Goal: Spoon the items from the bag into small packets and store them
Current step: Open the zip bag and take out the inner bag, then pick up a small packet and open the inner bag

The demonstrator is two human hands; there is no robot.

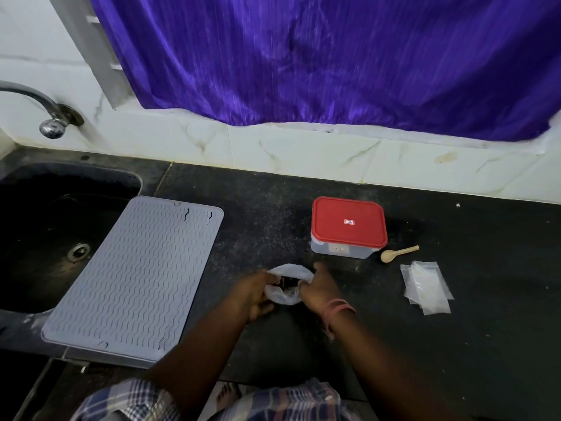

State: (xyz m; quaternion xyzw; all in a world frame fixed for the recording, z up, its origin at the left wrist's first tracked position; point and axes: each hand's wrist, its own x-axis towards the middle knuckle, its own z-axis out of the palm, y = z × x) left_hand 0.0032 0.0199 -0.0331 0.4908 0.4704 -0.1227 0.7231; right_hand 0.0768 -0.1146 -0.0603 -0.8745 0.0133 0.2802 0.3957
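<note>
step: opening bag on worktop, early | left hand and right hand are both gripping its rim, fingers curled | next: spoon and packets are lying untouched right, beside red-lidded box; needing one hand freed

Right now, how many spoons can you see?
1. The wooden spoon lies on the dark counter, right of the red-lidded box. Others may hide inside it.

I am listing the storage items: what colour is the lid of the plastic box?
The lid is red, with a small label at its centre; the head view shows it.
</note>
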